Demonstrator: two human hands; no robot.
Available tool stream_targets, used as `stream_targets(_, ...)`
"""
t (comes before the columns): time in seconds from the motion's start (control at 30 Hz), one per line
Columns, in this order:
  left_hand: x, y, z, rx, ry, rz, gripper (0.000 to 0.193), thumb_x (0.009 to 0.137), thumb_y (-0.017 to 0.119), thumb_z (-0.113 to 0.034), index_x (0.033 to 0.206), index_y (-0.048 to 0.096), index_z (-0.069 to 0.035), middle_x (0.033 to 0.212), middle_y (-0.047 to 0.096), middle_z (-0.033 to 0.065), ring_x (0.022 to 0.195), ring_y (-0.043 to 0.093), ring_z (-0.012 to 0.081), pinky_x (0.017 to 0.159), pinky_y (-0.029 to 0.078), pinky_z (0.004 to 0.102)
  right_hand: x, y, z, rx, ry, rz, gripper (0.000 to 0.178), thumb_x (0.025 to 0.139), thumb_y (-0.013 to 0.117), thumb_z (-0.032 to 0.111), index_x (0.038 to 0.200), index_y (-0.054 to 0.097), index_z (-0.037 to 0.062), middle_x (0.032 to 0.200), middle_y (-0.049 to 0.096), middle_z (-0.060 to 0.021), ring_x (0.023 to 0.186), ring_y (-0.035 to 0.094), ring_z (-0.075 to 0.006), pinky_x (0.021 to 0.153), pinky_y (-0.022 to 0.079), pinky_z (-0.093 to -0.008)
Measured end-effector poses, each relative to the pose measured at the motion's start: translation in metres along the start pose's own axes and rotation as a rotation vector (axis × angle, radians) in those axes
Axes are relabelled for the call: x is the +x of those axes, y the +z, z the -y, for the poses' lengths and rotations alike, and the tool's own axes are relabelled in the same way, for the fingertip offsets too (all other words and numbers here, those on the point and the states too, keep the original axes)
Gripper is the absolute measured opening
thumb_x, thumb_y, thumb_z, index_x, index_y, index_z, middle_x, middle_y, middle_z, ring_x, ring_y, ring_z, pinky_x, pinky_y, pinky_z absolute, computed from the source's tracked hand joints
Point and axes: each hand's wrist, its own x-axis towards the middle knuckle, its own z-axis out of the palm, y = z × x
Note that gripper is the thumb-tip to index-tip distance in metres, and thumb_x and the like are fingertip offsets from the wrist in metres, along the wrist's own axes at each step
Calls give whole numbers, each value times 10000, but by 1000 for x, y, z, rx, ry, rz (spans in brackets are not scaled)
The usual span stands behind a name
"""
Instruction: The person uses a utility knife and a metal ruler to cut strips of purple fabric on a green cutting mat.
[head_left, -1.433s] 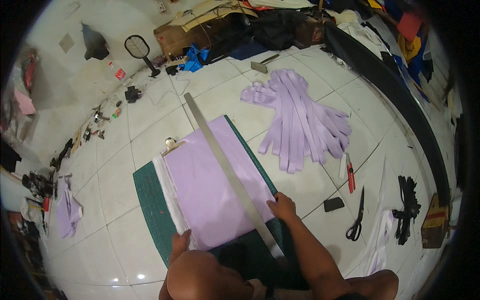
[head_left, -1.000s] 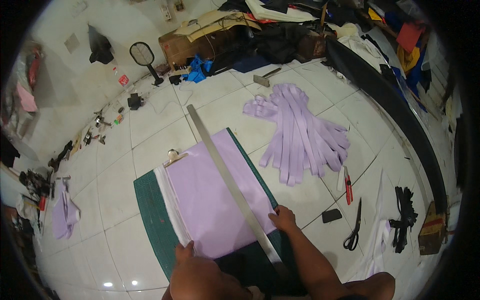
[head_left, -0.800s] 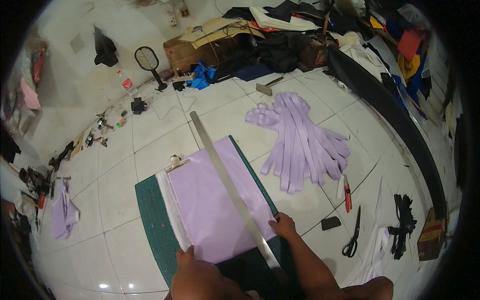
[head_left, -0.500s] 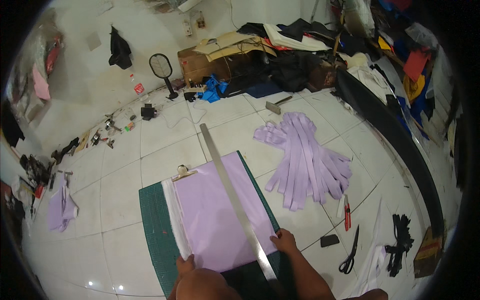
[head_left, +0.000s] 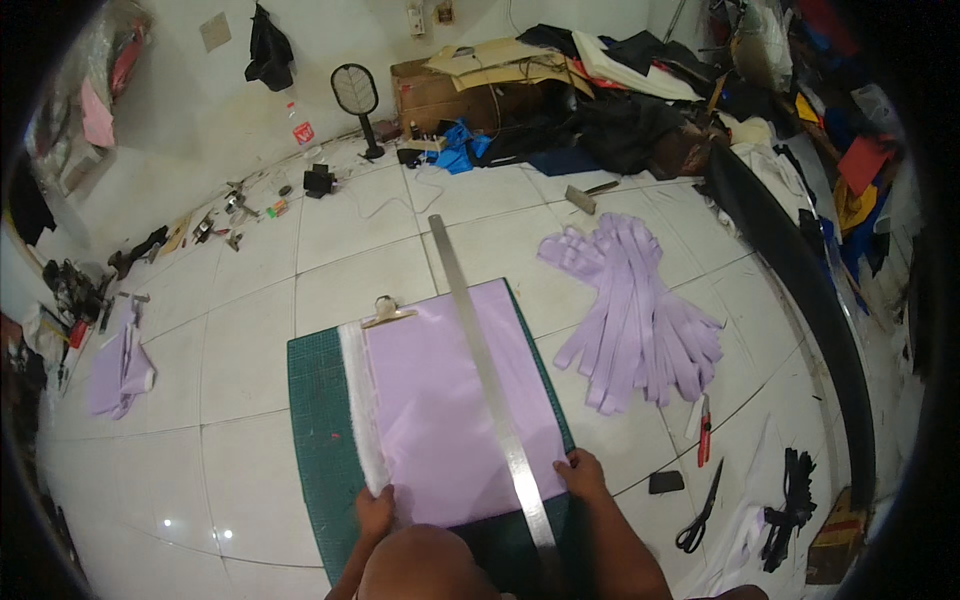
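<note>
A folded piece of lilac fabric (head_left: 430, 420) with a frayed white edge lies on a green cutting mat (head_left: 318, 400). Its near left corner is pinched in my left hand (head_left: 376, 510). My right hand (head_left: 582, 474) grips the fabric's right edge close to the near corner, beside the mat's border. Across the fabric, on a slant, rests a long steel ruler (head_left: 468, 325); neither hand touches it. A metal bulldog clip (head_left: 388, 313) sits at the far left corner of the fabric. My knee hides part of the mat's near side.
On the tiled floor to the right lie a heap of lilac strips (head_left: 635, 320), a red utility knife (head_left: 704, 432), black scissors (head_left: 702, 510) and a dark block (head_left: 666, 482). A mallet-like tool (head_left: 582, 198) lies farther back. Folded lilac cloth (head_left: 122, 365) lies at left.
The whole view has shifted slightly as my head moved. Both hands keep their hold at the fabric's near corners, and the ruler stays lying across it.
</note>
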Motion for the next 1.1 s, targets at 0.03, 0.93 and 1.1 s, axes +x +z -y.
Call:
stream_targets(0.03,5,-2,1,19,-7,28,194,862,638,-140,930,632,41,715,614,56,613,567,155,550,451,338,1,-1,2,1,1,5,398,738,806,356,864,644,15,773,662,-133,719,648,-277,671,516,-391)
stream_targets(0.93,118,171,-81,1062,973,223,784,966,414,-590,1543,258,-82,1603,144,245,1491,104,412,1194,41,554,-153,9,11,-1,-28,-107,524,712,837,315,1079,616,13,933,642,-143,816,651,-281,719,525,-386)
stream_targets(1.1,118,169,-86,1079,956,231,793,967,408,-597,1545,248,-78,1605,130,247,1493,94,411,1193,32,557,-148,9,0,246,-1,-237,462,693,846,202,1053,625,16,927,645,-121,777,641,-213,688,524,-338)
